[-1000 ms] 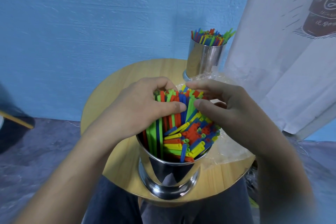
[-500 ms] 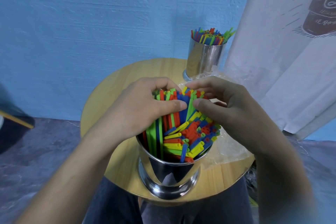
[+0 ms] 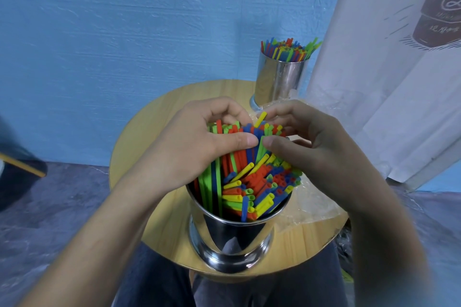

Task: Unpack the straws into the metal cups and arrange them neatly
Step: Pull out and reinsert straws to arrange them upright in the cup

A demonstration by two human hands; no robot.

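Nearly done, I judge: the far cup (image 3: pixel 279 82) behind the near cup (image 3: pixel 232 237) stands full and tidy, and the crinkled clear wrapper (image 3: pixel 314 203) to its right looks empty. Over the shiny steel near cup on the round wooden bench (image 3: pixel 154 132), the left hand (image 3: pixel 199 147) and right hand (image 3: pixel 314 147) curl their fingers (image 3: pixel 224 107) round a bunch of thin, bright plastic straws (image 3: pixel 249 182). Many lean crookedly and need straightening.

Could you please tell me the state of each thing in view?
Near cup: upright, full.
Far cup: upright, full.
Near straws: uneven, some leaning, one bunch gripped.
Plastic wrapper: crumpled beside the near cup.
Left hand: grips the bunch.
Right hand: grips the bunch.
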